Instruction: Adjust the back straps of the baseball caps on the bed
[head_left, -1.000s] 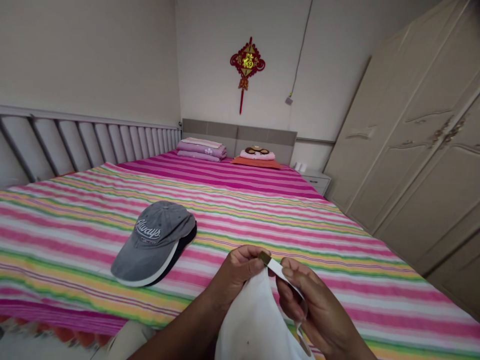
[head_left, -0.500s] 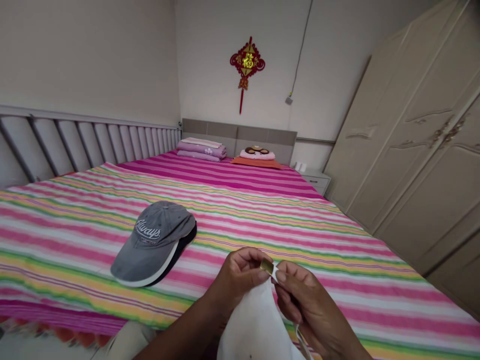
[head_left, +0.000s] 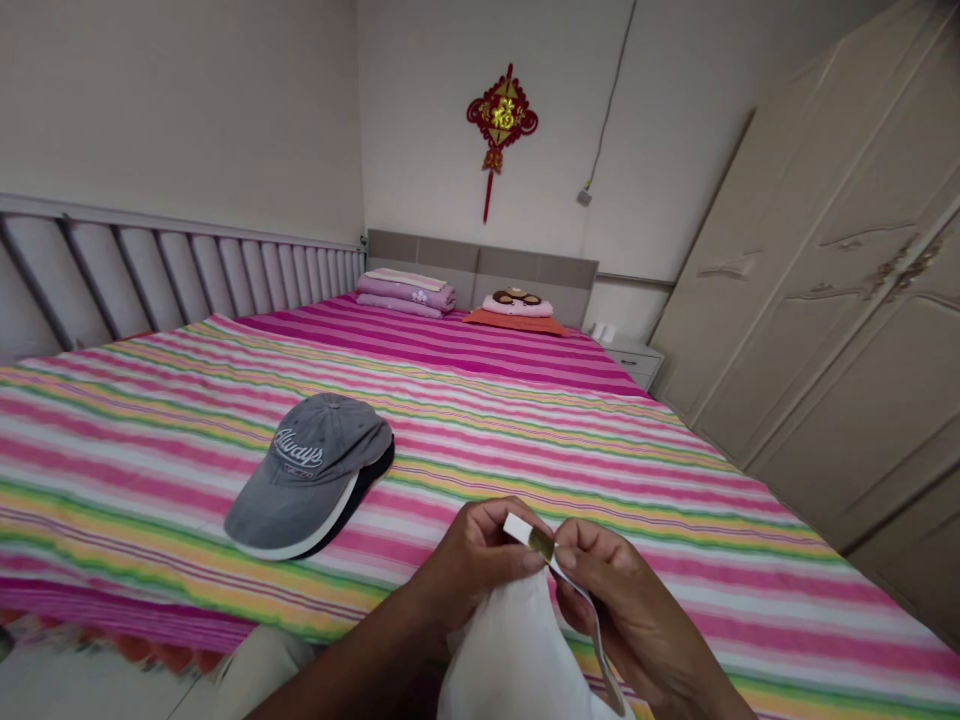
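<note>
Both hands are busy, right at the metal! The left hand (head_left: 476, 562) has its fingers pinched on the top edge of what looks like a white cap (head_left: 506, 662), close against a brass-coloured buckle (head_left: 541, 544). The right hand (head_left: 634, 605) has thumb and fingers closed on the strap (head_left: 598, 640) just on the buckle's other side, the rest of it curving down below. So the white cap hangs between the 2 hands, in front of the striped bedspread (head_left: 540, 440).

The step in play looks like threading strap through buckle, and there it is: the strap end (head_left: 517, 526) pokes out past the metal on the left! Only 0.5 s ago no tip showed there, just a short bit of white between buckle and right fingers.

The next move seems to call for a pinch on that tip and a steady pull, buckle held still so nothing slips back. Off to the left, the grey cap (head_left: 315, 470) sits on the bedspread where it was, touched by neither hand.
</note>
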